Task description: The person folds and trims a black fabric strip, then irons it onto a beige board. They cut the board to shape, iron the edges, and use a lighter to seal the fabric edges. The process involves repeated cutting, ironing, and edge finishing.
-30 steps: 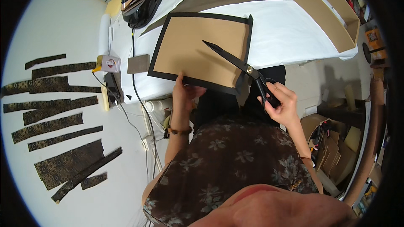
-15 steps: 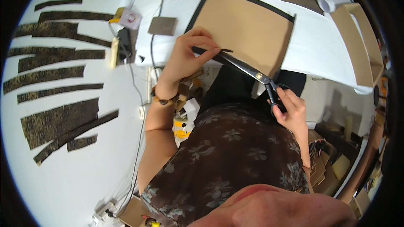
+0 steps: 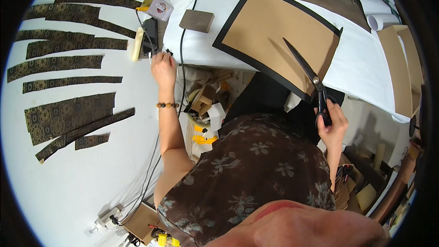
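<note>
In my right hand [image 3: 334, 123] are large black-handled scissors [image 3: 316, 80], their blades together and pointing up and left over a tan board [image 3: 274, 27]. Black strips border this board, which lies partly past the table's near edge, above my lap. My left hand [image 3: 163, 71] reaches out to the table's left end with its fingers curled together. Right by its fingertips is a small black scrap [image 3: 169, 52]; whatever the fingers pinch is hidden.
A grey-brown block [image 3: 196, 21] and a black cable [image 3: 183, 59] lie left of the board. Further left are a white bottle [image 3: 160, 8] and a black power adapter [image 3: 150, 36]. Patterned dark strips [image 3: 68, 66] cover the white surface at left. An open cardboard box [image 3: 398, 68] stands right.
My left hand has left the board's near edge, where it pinched a thin black strip, and moved left. The scissors have swung off that edge and now point further away from me.
</note>
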Available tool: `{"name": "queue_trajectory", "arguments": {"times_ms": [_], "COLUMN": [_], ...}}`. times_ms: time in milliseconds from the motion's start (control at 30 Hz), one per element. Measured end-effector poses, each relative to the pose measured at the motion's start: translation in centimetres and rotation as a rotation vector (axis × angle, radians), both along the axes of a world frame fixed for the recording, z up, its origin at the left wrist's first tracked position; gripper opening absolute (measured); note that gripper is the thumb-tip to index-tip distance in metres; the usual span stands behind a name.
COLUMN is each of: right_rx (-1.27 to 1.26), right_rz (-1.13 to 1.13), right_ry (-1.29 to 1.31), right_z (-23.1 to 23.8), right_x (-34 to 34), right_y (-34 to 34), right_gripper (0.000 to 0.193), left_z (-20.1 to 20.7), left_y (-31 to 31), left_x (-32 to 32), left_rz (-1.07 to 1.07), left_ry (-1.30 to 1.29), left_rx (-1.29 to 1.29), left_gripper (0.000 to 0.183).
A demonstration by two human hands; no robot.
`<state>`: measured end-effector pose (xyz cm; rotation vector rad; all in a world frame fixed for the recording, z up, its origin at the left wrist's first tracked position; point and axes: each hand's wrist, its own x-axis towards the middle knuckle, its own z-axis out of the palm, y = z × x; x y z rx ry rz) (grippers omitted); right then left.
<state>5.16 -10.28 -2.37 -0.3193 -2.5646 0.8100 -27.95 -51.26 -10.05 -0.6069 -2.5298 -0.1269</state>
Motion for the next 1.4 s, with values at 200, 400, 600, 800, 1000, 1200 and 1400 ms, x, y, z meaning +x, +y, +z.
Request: {"name": "queue_trajectory", "arguments": {"times_ms": [200, 400, 600, 800, 1000, 1200, 1400], "right_rx": [-0.027, -0.417, -0.661, -0.718, -0.8, -0.893, -0.991], "right_rz": [-0.161, -0.413, -0.44, -0.547, -0.55, -0.447, -0.236], "right_ry": [0.071, 0.298, 0.413, 0.388, 0.446, 0.463, 0.491], "right_z": [-0.5, -2.5, -2.6, -3.1, -3.5, -1.7, 0.1], "right_x": [0.6, 1.7, 2.3, 3.8, 4.7, 4.7, 4.1], "right_y": [1.0, 3.2, 3.7, 3.1, 3.9, 4.5, 3.4], "right_gripper": [0.035, 0.032, 0.031, 0.032, 0.034, 0.035, 0.043], "left_z": [1.6, 0.4, -0.8, -0.5, 0.2, 0.9, 4.2], "left_y": [-1.2, 9.9, 23.1, 25.6, 24.3, 21.3, 20.0], "left_x": [0.0, 9.8, 15.4, 14.3, 15.5, 14.9, 12.1], "left_rz": [-0.092, -0.241, -0.326, -0.425, -0.399, -0.511, -0.728], "left_ry": [-0.26, -0.773, -2.27, -2.176, -1.823, -1.209, -0.638], "left_rx": [0.085, 1.146, 1.689, 1.563, 1.621, 1.308, 1.221], "left_gripper": [0.013, 0.031, 0.05, 0.05, 0.052, 0.034, 0.036]}}
